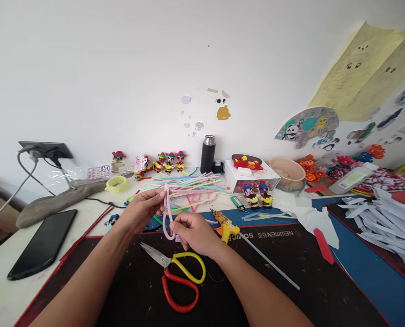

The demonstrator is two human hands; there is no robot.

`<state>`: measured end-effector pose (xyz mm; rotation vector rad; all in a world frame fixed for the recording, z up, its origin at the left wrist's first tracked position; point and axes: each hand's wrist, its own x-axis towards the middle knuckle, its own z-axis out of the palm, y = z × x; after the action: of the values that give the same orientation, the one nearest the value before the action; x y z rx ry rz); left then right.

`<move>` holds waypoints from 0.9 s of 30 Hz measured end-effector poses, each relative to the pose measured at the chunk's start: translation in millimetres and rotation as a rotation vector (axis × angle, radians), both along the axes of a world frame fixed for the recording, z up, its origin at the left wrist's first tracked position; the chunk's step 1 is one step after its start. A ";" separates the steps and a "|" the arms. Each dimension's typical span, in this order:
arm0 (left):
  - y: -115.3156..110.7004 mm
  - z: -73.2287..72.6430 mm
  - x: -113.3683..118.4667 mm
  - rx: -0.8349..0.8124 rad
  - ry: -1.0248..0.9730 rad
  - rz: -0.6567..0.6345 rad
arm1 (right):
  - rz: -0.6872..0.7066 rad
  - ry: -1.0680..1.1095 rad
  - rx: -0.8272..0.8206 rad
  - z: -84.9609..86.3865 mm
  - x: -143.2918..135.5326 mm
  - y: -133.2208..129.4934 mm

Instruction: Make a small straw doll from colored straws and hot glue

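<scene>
My left hand (144, 205) pinches the upper end of a pale pink pipe cleaner (168, 213), which is bent into a long narrow loop. Lower on the same pipe cleaner, my right hand (192, 230) closes its thumb and fingers on the loop's bottom part. Both hands are held over the far edge of the black mat. Just below them lie scissors (164, 260) with one yellow and one red handle, their blades parted a little. To the right of my right hand rests a yellow glue gun (227, 227) with a long glue stick in its back.
Loose pastel pipe cleaners (195, 182) lie behind the hands. A black flask (208, 154), a white box (236, 180) and several small figures (170, 162) stand along the wall. A phone (43, 243) lies at left, paper strips (389, 225) at right.
</scene>
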<state>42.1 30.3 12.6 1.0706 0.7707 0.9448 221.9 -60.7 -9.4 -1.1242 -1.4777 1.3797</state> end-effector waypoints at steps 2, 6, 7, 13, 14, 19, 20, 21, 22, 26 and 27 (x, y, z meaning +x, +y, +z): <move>0.8 -1.3 -0.9 0.001 0.010 -0.004 | 0.003 -0.003 -0.004 -0.1 -0.1 -0.1; 2.3 -2.1 -1.9 0.001 0.033 -0.001 | 0.011 -0.014 -0.015 -1.5 -0.3 -0.2; 2.5 -1.9 -1.9 0.002 0.040 0.001 | 0.012 -0.019 -0.015 -2.3 -0.4 -0.2; 1.8 -0.1 -1.9 0.006 0.064 0.002 | 0.013 -0.024 -0.021 -6.6 -0.8 0.2; 1.7 -0.1 -2.0 0.004 0.065 0.005 | 0.014 -0.025 -0.022 -6.9 -0.9 0.2; 1.5 -1.2 -2.7 0.013 0.074 0.005 | 0.020 -0.022 -0.018 -6.4 -1.8 -0.2; 1.6 -1.6 -2.9 0.019 0.075 0.001 | 0.021 -0.021 -0.022 -5.6 -2.1 -0.5; 1.6 -1.9 -3.0 0.024 0.073 -0.003 | 0.020 -0.022 -0.028 -4.6 -2.4 -0.8; 1.7 -2.2 -3.1 0.028 0.070 -0.006 | 0.019 -0.024 -0.035 -3.5 -2.8 -1.3; 1.8 -2.2 -3.0 0.017 0.064 -0.012 | 0.016 -0.031 -0.054 -0.3 -4.0 -2.6; 1.7 -2.0 -2.9 0.011 0.065 -0.012 | 0.016 -0.030 -0.054 -0.5 -4.2 -2.8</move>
<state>39.2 32.0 10.6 1.1193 0.8122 0.9090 217.7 -63.5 -9.9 -1.1739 -1.4818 1.4271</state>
